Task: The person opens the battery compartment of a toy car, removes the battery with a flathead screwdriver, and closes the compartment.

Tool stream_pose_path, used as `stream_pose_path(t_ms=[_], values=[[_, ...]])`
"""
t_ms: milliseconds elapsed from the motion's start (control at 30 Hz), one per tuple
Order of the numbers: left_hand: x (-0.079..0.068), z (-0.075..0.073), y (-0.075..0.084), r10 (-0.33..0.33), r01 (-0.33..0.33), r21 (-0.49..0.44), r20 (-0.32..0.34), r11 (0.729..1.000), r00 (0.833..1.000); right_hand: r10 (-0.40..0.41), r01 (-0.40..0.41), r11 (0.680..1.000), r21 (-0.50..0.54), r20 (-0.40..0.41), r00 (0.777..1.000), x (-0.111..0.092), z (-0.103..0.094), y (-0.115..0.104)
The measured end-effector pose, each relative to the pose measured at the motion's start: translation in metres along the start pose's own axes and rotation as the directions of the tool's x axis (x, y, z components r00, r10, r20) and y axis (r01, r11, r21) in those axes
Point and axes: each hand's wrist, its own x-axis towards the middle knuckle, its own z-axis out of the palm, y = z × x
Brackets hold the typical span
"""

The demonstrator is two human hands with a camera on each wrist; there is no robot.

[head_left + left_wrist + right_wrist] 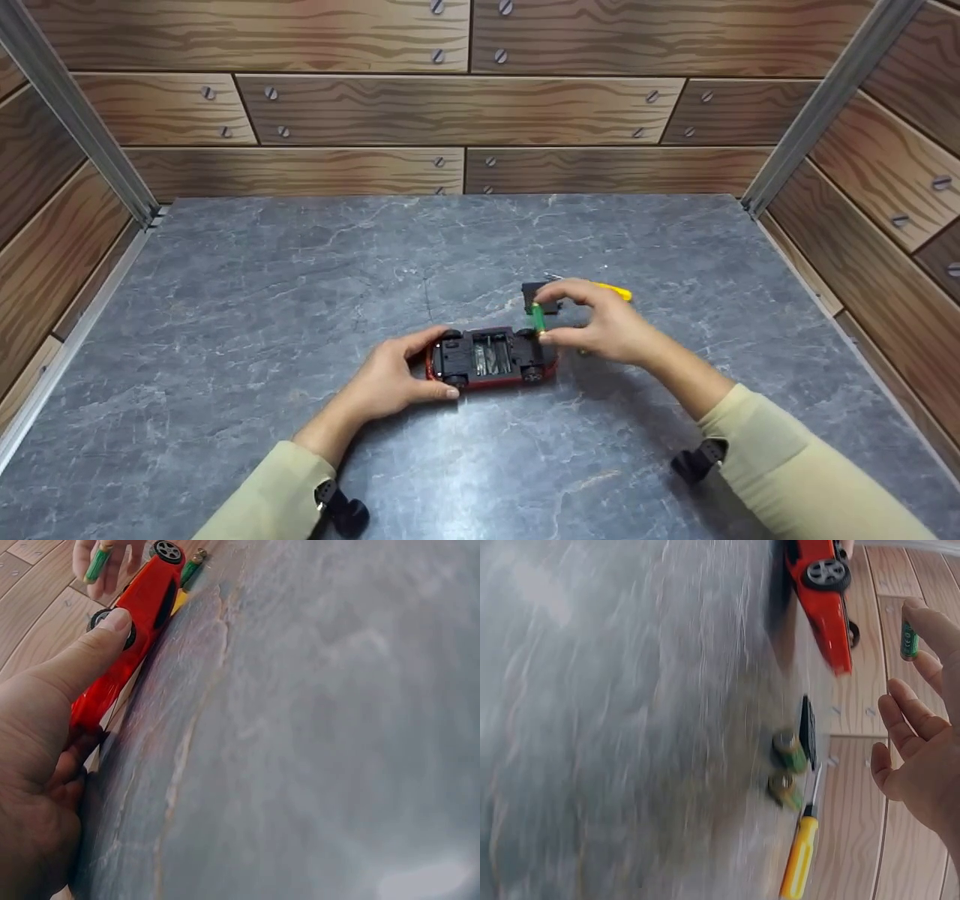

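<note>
A red toy car [459, 358] lies wheels-up on the table, its black underside facing me in the head view. An open rectangular recess [492, 355] sits in the middle of that underside. My left hand [384, 379] grips the car's left end, thumb along the near side and fingers at the far side. Between thumb and fingertip, my right hand [611, 324] pinches a green battery [538, 319] by its two ends, above the car's right end. The right wrist view shows the same battery [909, 640] held off the table, with the other fingers loosely bent.
Beyond the car's right end lies a small black cover [529, 297]. A screwdriver [801, 855] with a yellow handle is beside it. Two more green batteries [789, 750] rest on the table near the cover. Wood-patterned walls [465, 109] enclose the grey marbled table [262, 300].
</note>
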Motion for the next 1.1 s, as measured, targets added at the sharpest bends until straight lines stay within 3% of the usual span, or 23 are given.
stream_pose_path(t_ms=[567, 1100], values=[[-0.002, -0.001, 0.0, -0.02, 0.02, 0.026, -0.009, 0.999, 1.0, 0.097, -0.098, 0.995, -0.02, -0.075, 0.992, -0.03, -0.039, 0.044], [0.001, 0.001, 0.0, 0.009, -0.008, 0.023, -0.013, 1.0, 1.0, 0.134, -0.137, 0.99, -0.043, -0.084, 0.988, -0.053, -0.05, 0.075]])
